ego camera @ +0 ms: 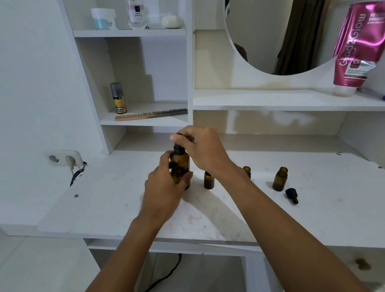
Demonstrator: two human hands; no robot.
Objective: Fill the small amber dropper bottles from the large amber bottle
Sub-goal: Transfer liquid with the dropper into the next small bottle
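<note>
Scuffs mark white vanity top point(111, 204) beneath shelves point(145, 123) and round mirror point(275, 19).

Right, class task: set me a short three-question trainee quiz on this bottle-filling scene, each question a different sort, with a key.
1. True or false: the left hand grips the body of the large amber bottle.
2. Multiple choice: the loose black dropper cap lies on the white tabletop nearest which thing? A) the wall socket B) the rightmost small amber bottle C) the comb
3. Fill in: the right hand is pinching the ____ of the large bottle.

Key: 1 true; 2 B; 3 cap.
</note>
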